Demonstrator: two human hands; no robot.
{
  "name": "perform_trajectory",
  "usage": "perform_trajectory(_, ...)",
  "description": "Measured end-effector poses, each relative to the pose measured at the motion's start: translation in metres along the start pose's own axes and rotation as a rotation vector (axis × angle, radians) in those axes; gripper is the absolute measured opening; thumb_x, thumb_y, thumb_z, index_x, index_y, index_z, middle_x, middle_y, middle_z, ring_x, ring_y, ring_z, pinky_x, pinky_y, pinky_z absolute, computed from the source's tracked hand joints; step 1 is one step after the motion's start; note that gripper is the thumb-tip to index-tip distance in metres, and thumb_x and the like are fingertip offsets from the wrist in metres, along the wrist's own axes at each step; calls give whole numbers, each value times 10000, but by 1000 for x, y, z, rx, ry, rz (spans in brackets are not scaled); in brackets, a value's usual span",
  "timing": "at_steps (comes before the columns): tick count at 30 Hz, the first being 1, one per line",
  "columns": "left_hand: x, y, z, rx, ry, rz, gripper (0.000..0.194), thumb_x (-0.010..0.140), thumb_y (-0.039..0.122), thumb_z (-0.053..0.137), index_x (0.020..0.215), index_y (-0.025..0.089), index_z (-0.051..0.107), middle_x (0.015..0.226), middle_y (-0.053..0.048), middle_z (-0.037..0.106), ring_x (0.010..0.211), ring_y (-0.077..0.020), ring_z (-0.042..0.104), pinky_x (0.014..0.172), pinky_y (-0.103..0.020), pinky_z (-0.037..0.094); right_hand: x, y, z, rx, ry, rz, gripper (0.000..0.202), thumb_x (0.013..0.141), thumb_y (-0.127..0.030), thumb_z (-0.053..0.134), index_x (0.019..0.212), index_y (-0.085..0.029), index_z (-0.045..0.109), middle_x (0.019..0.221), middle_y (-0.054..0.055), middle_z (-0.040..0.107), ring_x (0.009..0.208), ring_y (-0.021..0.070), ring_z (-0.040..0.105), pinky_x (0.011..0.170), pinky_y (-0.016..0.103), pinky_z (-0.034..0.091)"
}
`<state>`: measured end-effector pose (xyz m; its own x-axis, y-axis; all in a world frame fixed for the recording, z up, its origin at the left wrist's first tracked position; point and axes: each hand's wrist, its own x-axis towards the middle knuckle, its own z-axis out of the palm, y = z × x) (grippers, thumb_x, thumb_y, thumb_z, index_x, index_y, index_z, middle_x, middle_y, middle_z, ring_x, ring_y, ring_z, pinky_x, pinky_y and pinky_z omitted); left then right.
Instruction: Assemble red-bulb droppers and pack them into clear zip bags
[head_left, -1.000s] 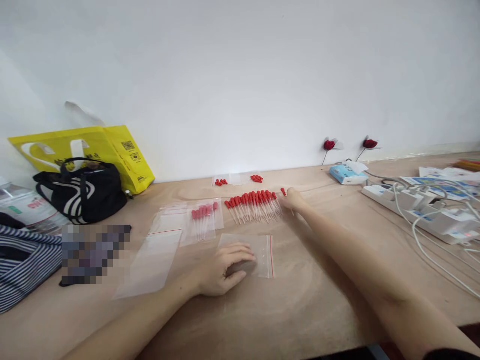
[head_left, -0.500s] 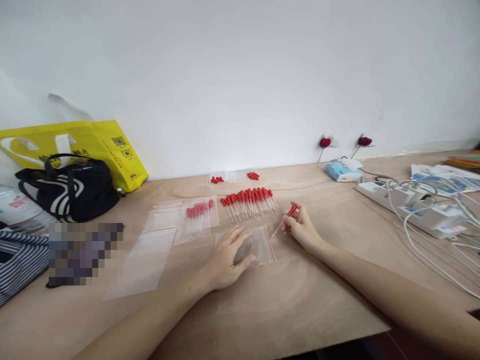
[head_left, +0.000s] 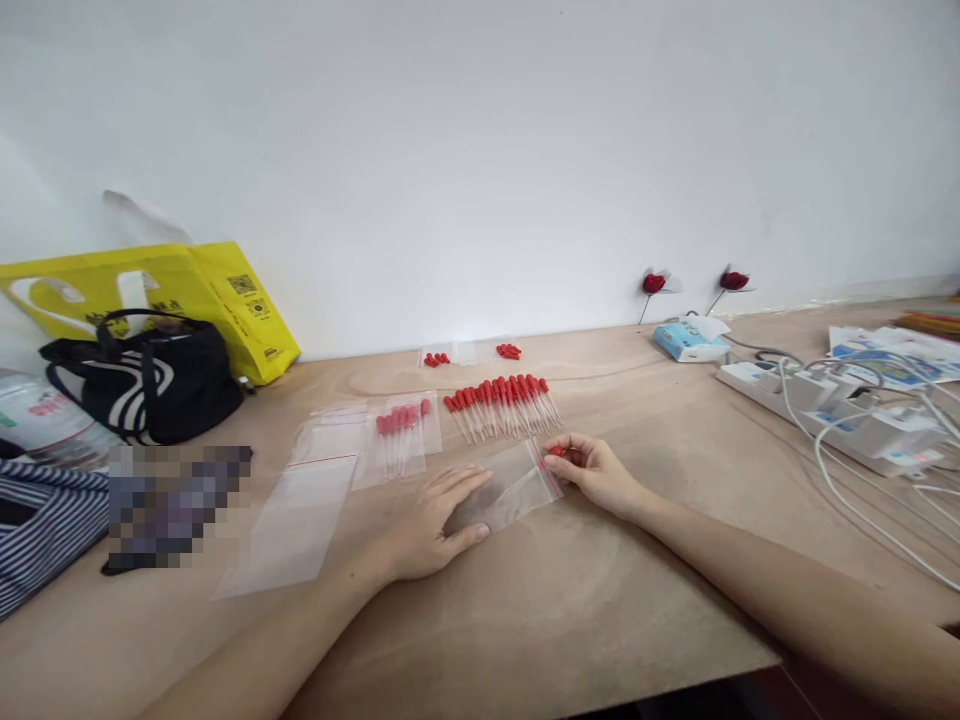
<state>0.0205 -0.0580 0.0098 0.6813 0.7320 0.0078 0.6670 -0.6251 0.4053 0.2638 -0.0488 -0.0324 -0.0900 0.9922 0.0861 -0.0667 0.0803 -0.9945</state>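
Observation:
My left hand (head_left: 442, 520) lies with fingers stretched out on a clear zip bag (head_left: 514, 498), pressing it to the table. My right hand (head_left: 589, 472) pinches a dropper by its red bulb (head_left: 556, 452) at the bag's red-striped mouth. The dropper's slim clear tube seems to be inside the bag, though it is hard to see. Just beyond the bag a row of droppers (head_left: 501, 405) with red bulbs lies side by side. Left of it, several more droppers (head_left: 401, 430) lie in a clear zip bag.
Flat zip bags (head_left: 307, 520) lie at left. Red bulbs (head_left: 508, 351) in bags lie by the wall. A black bag (head_left: 142, 375) and yellow bag (head_left: 247, 320) stand far left. At right are a tissue pack (head_left: 686, 342), a power strip (head_left: 825, 410) with cables, and two red flowers (head_left: 654, 284).
My right hand has moved left and nearer, bringing the dropper from beside the bag to its mouth. My left hand has slid slightly left on the bag.

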Motion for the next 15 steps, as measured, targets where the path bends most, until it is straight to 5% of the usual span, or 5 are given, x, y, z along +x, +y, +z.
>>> perform_trajectory(9, 3, 1, 3, 11, 31, -9, 508, 810, 391, 475, 1275, 221, 361, 1332, -49, 395, 1220, -221, 343, 1006, -405, 290, 5, 3, -5, -244, -133, -50, 297, 543, -369, 728, 664, -154, 563, 485, -63, 467, 444, 48, 360, 435, 197, 283)
perform_trajectory(15, 4, 2, 3, 16, 49, 18, 513, 791, 374, 502, 1261, 210, 380, 1319, -56, 412, 1205, -222, 363, 999, -397, 299, 11, 5, -1, -54, -133, 6, 507, 573, -376, 692, 1000, -162, 523, 810, 39, 656, 628, 107, 562, 576, 239, 420)
